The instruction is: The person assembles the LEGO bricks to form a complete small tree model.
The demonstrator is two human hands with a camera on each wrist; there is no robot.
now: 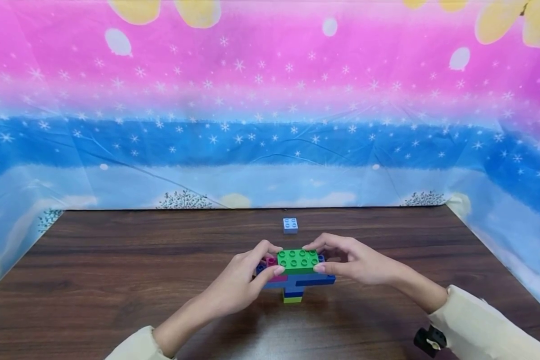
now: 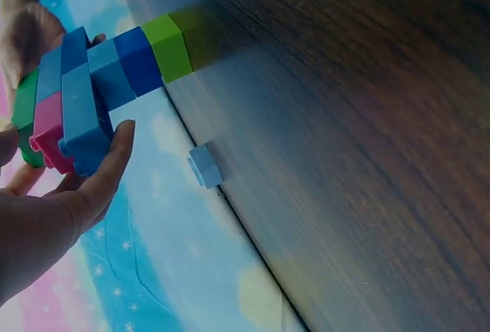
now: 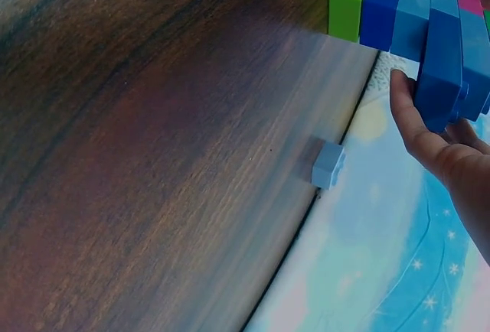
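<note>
A stack of toy building bricks stands upright on the table, rising from a lime brick (image 1: 292, 300) through narrow blue bricks to wider blue ones (image 3: 442, 64). A pink brick (image 2: 47, 129) sits on the upper left part. On top lies a green eight-stud brick (image 1: 298, 262). My left hand (image 1: 245, 275) holds the green brick's left end, thumb in front and a finger behind. At its right end, my right hand (image 1: 357, 260) grips it the same way. Other fingers of both hands reach beneath the wide blue layer. Whether the green brick is fully seated is hidden.
Behind the stack, a light blue four-stud brick (image 1: 290, 226) lies near the far edge of the dark wooden table (image 1: 139, 250). A patterned pink and blue cloth (image 1: 270, 140) hangs along the back and sides. Something small and black (image 1: 429, 341) is by the right sleeve.
</note>
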